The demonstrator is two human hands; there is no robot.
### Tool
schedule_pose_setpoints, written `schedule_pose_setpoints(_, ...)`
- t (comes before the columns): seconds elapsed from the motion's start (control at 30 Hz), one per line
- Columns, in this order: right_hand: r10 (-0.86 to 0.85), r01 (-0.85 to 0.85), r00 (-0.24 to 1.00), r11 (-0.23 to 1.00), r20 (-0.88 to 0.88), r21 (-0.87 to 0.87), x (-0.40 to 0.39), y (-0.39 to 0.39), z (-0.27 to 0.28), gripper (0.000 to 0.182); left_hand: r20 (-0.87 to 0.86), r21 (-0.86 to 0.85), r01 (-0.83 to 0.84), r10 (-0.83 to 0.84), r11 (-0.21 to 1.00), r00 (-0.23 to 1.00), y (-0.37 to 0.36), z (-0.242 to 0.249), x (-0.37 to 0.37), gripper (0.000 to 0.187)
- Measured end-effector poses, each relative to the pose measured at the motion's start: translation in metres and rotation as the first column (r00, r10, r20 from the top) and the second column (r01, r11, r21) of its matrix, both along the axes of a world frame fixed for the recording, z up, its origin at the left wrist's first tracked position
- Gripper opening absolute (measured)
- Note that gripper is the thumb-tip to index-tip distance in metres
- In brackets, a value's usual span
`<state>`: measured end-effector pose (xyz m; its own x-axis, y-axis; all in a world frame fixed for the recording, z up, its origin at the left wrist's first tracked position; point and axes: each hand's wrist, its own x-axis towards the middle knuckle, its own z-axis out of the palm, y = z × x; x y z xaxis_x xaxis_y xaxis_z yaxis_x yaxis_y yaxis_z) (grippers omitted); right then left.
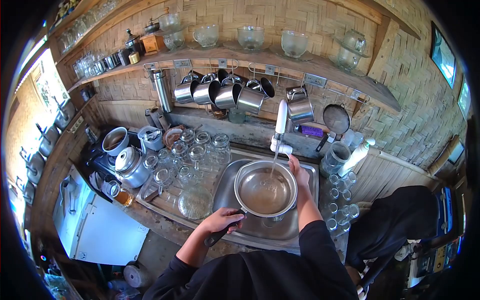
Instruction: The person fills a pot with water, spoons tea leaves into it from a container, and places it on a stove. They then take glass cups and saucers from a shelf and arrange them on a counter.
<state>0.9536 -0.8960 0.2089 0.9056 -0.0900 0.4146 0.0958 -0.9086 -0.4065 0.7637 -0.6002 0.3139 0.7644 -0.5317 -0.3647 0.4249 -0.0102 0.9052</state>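
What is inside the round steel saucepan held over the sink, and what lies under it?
The round steel saucepan holds water, with a thin stream falling in from the white tap. Under it is the steel sink basin; the pan covers most of the basin floor, so anything there is hidden.

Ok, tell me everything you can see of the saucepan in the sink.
The saucepan is round, shiny metal, seemingly steel, with a dark handle pointing toward the person. It is held level over the steel sink, beneath the white tap, and a thin stream of water falls into it. Water covers its bottom. The left hand grips the handle; the right hand is at the far rim by the tap.
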Motion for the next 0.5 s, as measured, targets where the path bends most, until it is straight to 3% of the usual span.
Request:
schedule_pose_setpoints(0.07, -0.012, 0.011, 0.997, 1.0, -0.077, -0.013, 0.0005, 0.0004, 0.0022, 0.033, 0.001, 0.005, 0.0, 0.0, 1.0, 1.0, 0.0003, 0.0003, 0.0002, 0.026)
schedule_pose_setpoints(0.43, 0.039, -0.044, 0.997, 0.997, 0.07, 0.067, 0.0001, 0.002, 0.0034, 0.031, 0.016, 0.001, 0.0, 0.0, 1.0, 1.0, 0.0013, -0.0036, 0.0002, 0.025)
schedule_pose_setpoints(0.5, 0.025, -0.027, 0.999, 0.998, 0.022, 0.058, 0.0004, 0.0014, 0.0039, 0.03, 0.014, 0.01, -0.001, 0.0, 1.0, 1.0, 0.0019, -0.0077, 0.0011, 0.025)
